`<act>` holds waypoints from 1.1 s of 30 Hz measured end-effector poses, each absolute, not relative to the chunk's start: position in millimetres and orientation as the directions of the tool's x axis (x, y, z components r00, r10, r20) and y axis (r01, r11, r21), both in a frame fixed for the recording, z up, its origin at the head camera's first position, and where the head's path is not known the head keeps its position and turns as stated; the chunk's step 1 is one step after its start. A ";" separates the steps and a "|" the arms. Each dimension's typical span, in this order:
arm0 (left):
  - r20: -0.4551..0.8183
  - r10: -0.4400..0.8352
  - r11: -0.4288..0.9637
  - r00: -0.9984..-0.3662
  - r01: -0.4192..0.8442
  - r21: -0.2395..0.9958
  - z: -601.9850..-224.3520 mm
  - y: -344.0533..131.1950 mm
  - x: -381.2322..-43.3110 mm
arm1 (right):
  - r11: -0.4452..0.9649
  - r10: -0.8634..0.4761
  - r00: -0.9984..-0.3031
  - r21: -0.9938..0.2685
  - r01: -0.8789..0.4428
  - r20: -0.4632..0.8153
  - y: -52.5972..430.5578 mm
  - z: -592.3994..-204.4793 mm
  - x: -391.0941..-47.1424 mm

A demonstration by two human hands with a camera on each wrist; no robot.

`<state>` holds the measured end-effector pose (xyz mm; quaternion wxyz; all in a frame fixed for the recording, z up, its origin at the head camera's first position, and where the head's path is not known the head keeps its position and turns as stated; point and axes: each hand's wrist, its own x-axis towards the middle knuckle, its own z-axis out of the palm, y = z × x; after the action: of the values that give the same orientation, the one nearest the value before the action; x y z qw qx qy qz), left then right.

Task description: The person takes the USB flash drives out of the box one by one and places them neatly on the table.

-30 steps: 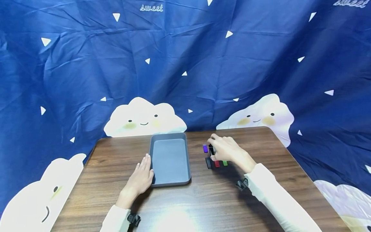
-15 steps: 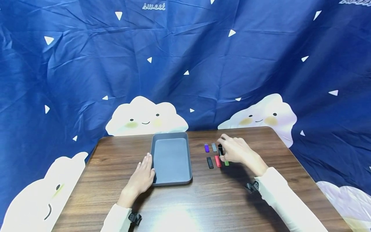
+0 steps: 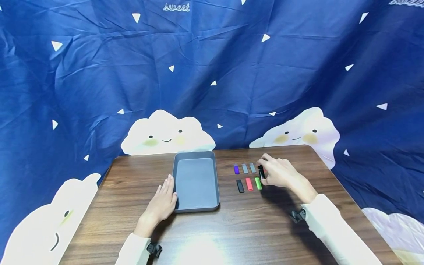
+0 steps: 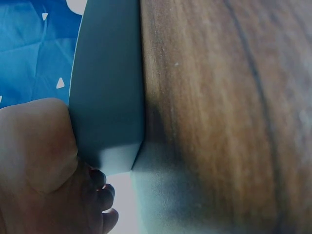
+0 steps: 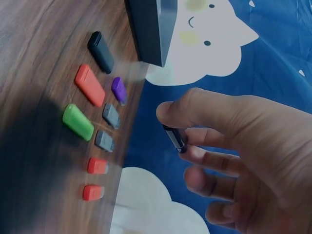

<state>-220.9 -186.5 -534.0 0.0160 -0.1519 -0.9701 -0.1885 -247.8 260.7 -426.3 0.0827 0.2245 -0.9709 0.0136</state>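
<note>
My right hand (image 3: 281, 173) pinches a glossy black stick with a silver band (image 3: 261, 172) between thumb and fingertips, raised above the table in the right wrist view; its exact kind cannot be made out. Below it lie two rows of small flat sticks resembling USB drives. One row has a purple stick (image 5: 119, 89), two grey ones (image 5: 111, 116) and two red ones (image 5: 97, 165). A black stick (image 5: 101, 52), a longer red stick (image 5: 90, 85) and a green stick (image 5: 78, 122) form the other. My left hand (image 3: 161, 200) rests with straight fingers along the left side of a grey tray (image 3: 216, 191).
Everything stands on a brown wooden table (image 3: 228, 232). Behind it hangs a blue curtain (image 3: 212, 66) with white clouds and triangles. The tray's right wall lies to the left of the small sticks.
My right hand has moved right along the rows with the black stick, uncovering the grey sticks and the red and green ones. The left hand stays at the tray.
</note>
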 end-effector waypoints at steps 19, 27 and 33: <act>0.074 0.284 0.885 -0.956 0.291 0.365 -531.8 -187.4 -220.8 | 0.899 -0.429 -0.894 -0.033 -0.436 0.127 290.5 -461.3 -246.6; 0.105 0.290 0.874 -0.951 0.308 0.377 -530.2 -187.8 -219.1 | 0.902 -0.415 -0.906 -0.091 -0.422 0.083 296.6 -476.9 -250.4; 0.119 0.297 0.866 -0.947 0.320 0.383 -532.8 -188.0 -219.5 | 0.901 -0.407 -0.912 -0.139 -0.411 0.054 298.6 -485.7 -253.7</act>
<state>-219.5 -188.0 -532.8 0.0279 -0.1599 -0.9656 -0.2031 -253.7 298.6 -485.7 0.0118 0.2097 -0.9749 0.0737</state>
